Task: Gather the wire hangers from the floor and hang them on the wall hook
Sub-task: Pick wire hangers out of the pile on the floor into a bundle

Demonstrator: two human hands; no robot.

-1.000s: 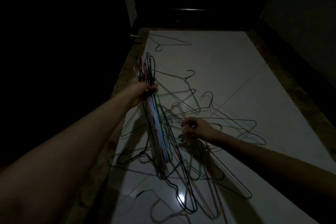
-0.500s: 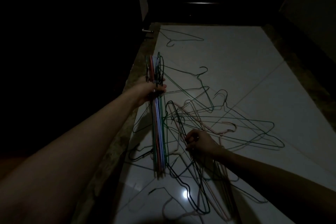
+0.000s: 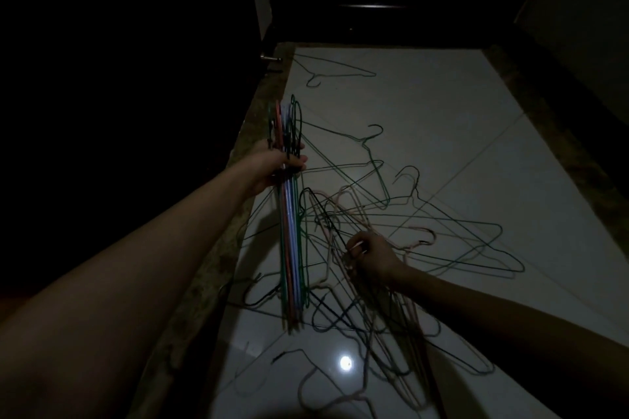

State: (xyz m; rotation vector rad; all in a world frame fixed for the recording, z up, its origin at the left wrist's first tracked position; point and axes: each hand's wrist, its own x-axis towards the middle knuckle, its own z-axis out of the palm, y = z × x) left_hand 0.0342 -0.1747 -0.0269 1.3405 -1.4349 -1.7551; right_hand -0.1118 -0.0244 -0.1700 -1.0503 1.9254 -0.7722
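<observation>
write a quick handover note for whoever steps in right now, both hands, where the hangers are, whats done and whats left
Left hand: grips the gathered bundle of wire hangers by the necks, held off the floor.
Right hand: down in the tangled pile of hangers, pinching a wire.
One lone hanger lies apart at the far end of the white tiled floor.
Done: part of the hangers gathered.
Left: collect the pile and the lone hanger, then hang all on the wall hook, which is not in view.

Thin coated wire hangers (image 3: 401, 214); glossy smooth floor tiles (image 3: 425, 119); rough mottled border (image 3: 258, 119).
</observation>
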